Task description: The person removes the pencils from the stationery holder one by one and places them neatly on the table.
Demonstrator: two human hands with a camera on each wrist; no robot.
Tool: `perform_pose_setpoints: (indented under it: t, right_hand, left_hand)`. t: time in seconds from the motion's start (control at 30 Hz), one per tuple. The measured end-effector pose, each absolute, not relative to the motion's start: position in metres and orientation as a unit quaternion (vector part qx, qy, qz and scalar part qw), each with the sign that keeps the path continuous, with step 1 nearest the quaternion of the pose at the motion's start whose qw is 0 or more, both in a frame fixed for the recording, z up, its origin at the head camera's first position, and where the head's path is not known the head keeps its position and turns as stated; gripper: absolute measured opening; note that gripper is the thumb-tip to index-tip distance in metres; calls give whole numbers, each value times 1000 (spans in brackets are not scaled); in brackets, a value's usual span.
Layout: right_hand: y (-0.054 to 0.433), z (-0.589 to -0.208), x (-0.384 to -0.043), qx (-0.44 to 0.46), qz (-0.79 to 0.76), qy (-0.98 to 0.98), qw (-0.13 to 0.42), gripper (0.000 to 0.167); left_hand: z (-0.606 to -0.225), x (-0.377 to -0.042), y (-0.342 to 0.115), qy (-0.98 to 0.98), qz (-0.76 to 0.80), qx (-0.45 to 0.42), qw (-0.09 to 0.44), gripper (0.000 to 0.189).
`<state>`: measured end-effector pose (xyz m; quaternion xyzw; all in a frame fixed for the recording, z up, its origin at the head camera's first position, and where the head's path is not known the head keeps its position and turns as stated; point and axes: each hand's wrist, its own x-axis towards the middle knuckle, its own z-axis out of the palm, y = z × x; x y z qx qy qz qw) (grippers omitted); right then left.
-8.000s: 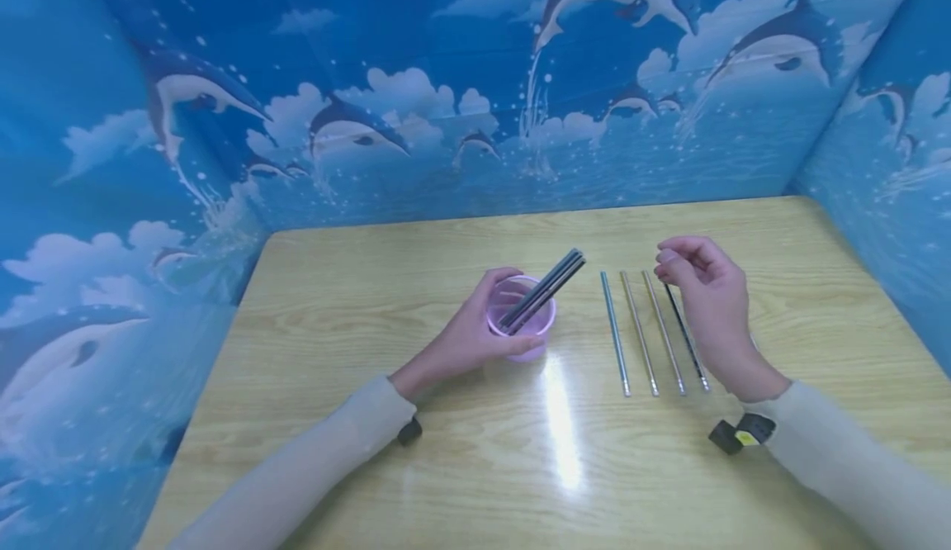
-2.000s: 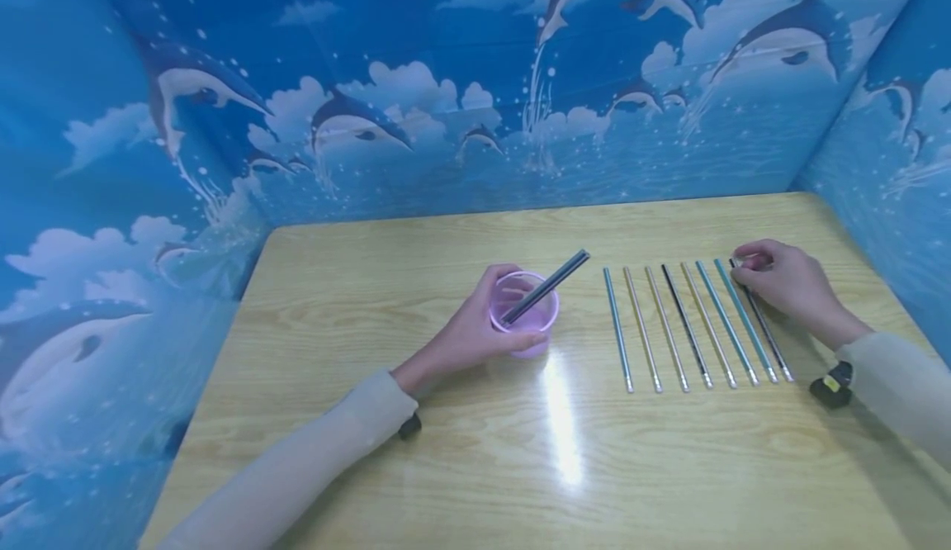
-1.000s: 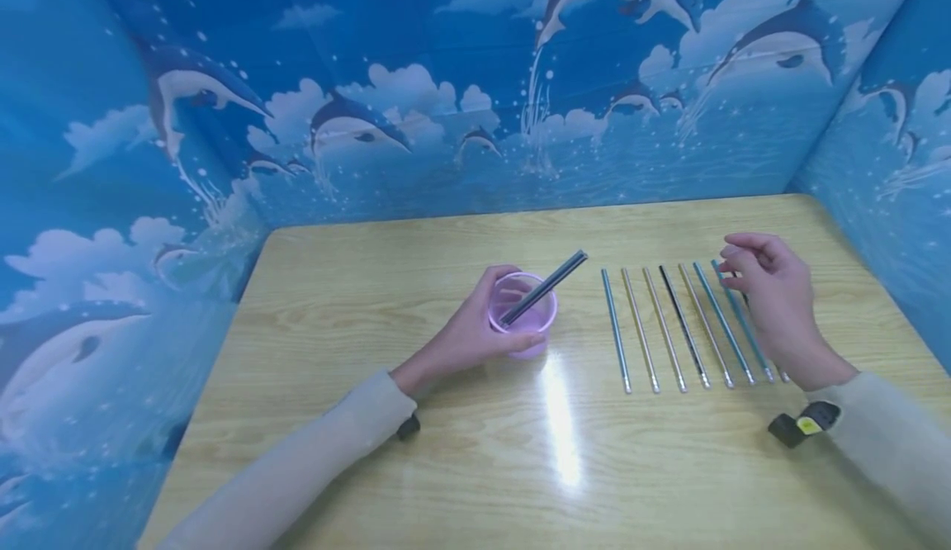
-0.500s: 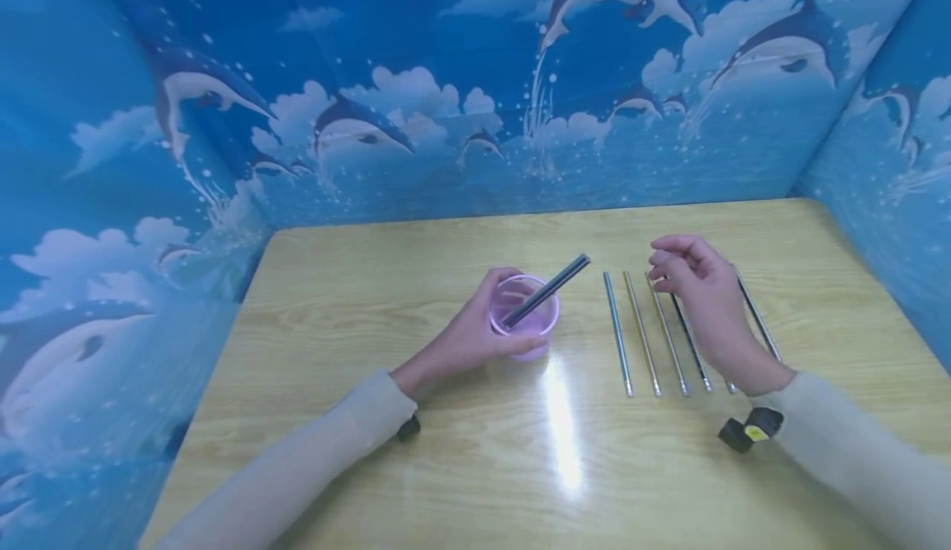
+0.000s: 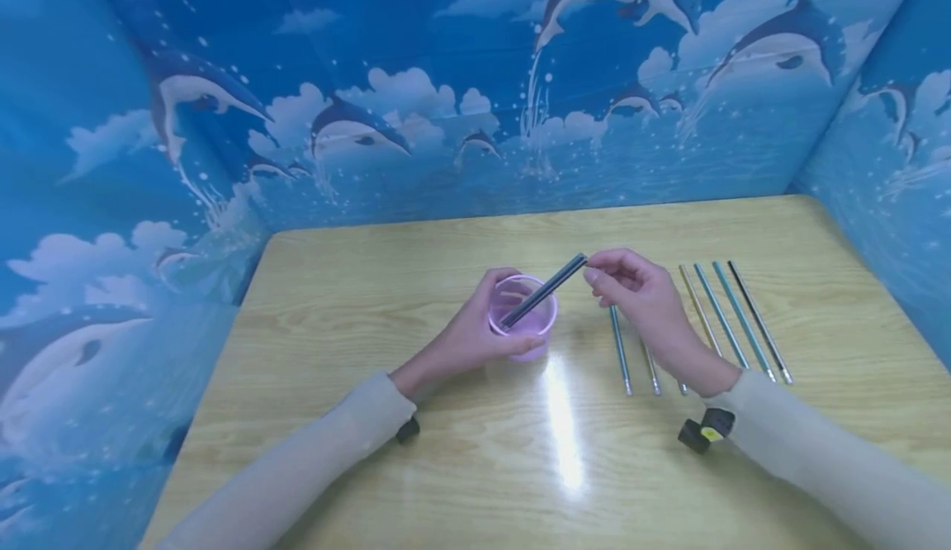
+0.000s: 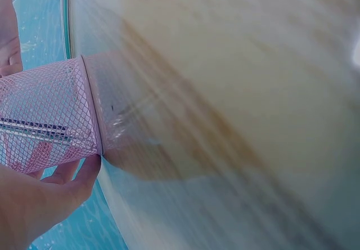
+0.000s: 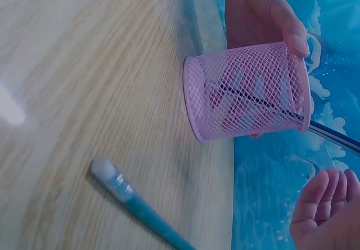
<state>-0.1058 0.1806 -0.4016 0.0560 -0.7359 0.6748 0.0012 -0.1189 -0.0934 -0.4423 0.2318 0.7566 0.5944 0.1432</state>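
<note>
My left hand (image 5: 470, 329) grips a pink mesh pencil cup (image 5: 531, 352) around its side, thumb towards me and fingers round the far side. A few dark pencils (image 5: 545, 294) lean in it to the right, their upper ends sticking out past the rim. At those ends is my right hand (image 5: 648, 306), thumb and forefinger slightly apart and right at the tips. In the right wrist view its other fingers (image 7: 326, 202) curl loosely below the pencils (image 7: 334, 136). The left wrist view shows the cup (image 6: 48, 112) with the left thumb at its base edge.
Several pencils lie side by side on the wooden table (image 5: 357, 302), eraser ends towards me: a blue one (image 5: 620, 352), gold ones such as the pencil (image 5: 701, 310), and a black one (image 5: 759, 319) at the right end. My right forearm passes over part of the row. Dolphin-print cloth (image 5: 416, 137) stands behind.
Since eight seconds ago the cup holds fewer pencils, and the table row is longer. My right hand left the black pencil at the row's right end and moved left to the cup. Left hand stayed.
</note>
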Motion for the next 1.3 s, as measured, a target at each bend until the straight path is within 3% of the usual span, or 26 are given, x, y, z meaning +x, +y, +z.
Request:
perform_pose_setpoints:
  t: [0.53,0.87,1.3]
  right_hand:
    - [166,-399,-108,53,678,-733,-1,26]
    - [168,-397,-105,43,711,-698,71,8]
    - [174,-388,-99,74,802,-568,169,9]
  left_hand:
    - [-443,-121,-94,759,591,233,141,90]
    - [-442,-120,-94,753,597,235,143,90]
    - [-440,-118,-94,757,593,230,151,90]
